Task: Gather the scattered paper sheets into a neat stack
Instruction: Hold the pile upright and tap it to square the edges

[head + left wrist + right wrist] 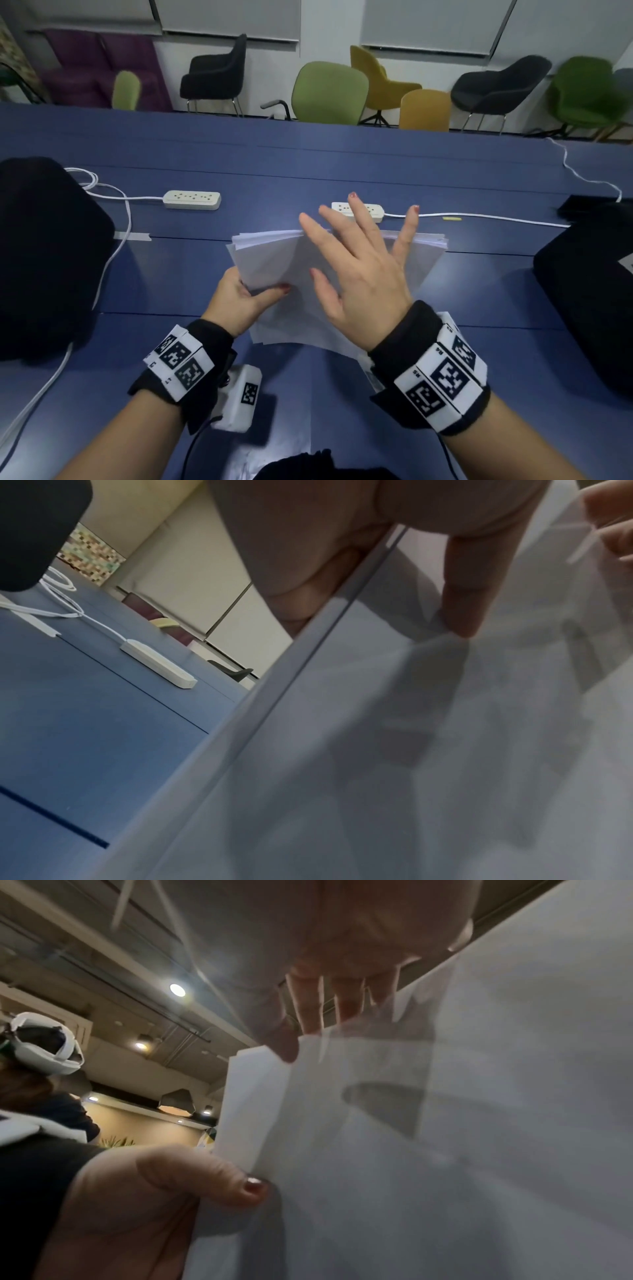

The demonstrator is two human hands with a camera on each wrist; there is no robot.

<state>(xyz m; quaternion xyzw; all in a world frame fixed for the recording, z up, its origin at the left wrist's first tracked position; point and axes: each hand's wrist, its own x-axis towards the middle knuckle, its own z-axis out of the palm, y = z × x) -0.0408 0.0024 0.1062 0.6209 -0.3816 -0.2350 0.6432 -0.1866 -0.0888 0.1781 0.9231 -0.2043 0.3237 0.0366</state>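
Nearest you, both forearms reach forward over the blue surface [445, 291], each wrist wrapped in a black band with black-and-white marker squares.

Your left hand [239, 299] sits low and to the left. Its thumb lies across the top of the paper sheets [274, 260] and its fingers curl underneath, so it grips the bundle at its near-left corner. The left wrist view shows one fingertip [462, 620] pressing the underside of the paper.

Your right hand [363, 270] hangs above the middle of the sheets, palm down, fingers straight and spread wide, holding nothing. You cannot tell from these views whether the palm touches the top sheet or floats just over it.

The sheets are gathered into one bundle, lifted off the surface at the far end and tilted towards you. Its long axis runs away from you, leaning slightly left. The far edge is ragged, with corners fanned out to the far left, so the stack is not yet square. The loose edges lie just beyond and either side of your right hand, which is the nearer one to tidy them.

Beyond the paper, two white power strips [191, 199] lie on the surface, one partly hidden behind your right fingers. Chairs [329, 92] stand against the far wall.
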